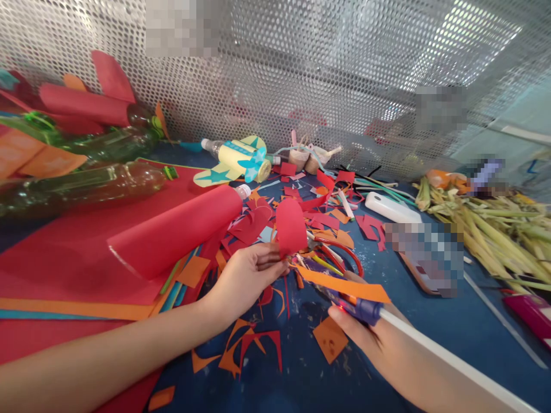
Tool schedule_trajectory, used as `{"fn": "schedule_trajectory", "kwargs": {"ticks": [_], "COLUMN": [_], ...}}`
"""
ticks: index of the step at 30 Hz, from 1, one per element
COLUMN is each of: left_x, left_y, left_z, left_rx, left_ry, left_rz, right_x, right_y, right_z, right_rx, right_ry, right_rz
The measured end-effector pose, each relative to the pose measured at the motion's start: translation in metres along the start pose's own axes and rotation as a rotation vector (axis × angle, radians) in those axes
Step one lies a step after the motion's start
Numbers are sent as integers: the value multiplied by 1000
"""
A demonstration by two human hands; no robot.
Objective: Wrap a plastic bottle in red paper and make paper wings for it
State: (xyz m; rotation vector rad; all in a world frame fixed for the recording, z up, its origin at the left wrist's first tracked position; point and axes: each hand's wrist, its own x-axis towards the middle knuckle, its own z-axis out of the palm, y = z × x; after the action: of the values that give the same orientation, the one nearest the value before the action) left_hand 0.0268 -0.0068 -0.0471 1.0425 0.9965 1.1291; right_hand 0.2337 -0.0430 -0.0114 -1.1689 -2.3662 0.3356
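Note:
My left hand (252,275) pinches the lower edge of a rounded red paper piece (291,226) above the scraps. In my right hand (365,338) is a glue gun (355,307), dark blue, with a small red light and a long white glue stick (434,347) running out of its back. An orange paper strip (344,283) stretches from near the red piece across the front of the gun; whether it is joined to either, I cannot tell. Behind the strip lie red-handled scissors (350,252). A bottle wrapped in red paper (181,229) rests left of my hands.
Green plastic bottles (86,186) lie at the left on red sheets. A yellow bottle rocket with blue stars (239,160) is near the perforated metal wall (267,74). Paper scraps litter the blue table (301,378). At right are a phone (417,264), a white device (392,207) and dry husks (486,229).

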Motion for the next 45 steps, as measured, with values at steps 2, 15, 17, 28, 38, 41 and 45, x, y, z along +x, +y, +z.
{"fn": "schedule_trajectory", "kwargs": {"ticks": [2,15,17,28,38,41,45], "left_x": [1,-2,-2,-4,-3,-3,-2], "left_y": [0,3,4,5,10,12,16], "left_z": [0,0,1,0,2,2,0], "left_rx": [-1,27,14,-76,-100,-102,-94], "left_ry": [-17,-2,15,116,142,142,104], "left_rz": [10,-5,-18,-109,-158,-164,-210], "right_x": [1,3,5,5,9,12,18], "right_y": [0,-7,-9,4,7,16,53], "right_z": [0,-6,-9,-11,-16,-23,-28], "right_rx": [47,-59,-70,-104,-120,-208,-407], "right_ry": [-30,38,10,49,48,66,41], "right_rz": [2,48,47,101,203,200,146]}}
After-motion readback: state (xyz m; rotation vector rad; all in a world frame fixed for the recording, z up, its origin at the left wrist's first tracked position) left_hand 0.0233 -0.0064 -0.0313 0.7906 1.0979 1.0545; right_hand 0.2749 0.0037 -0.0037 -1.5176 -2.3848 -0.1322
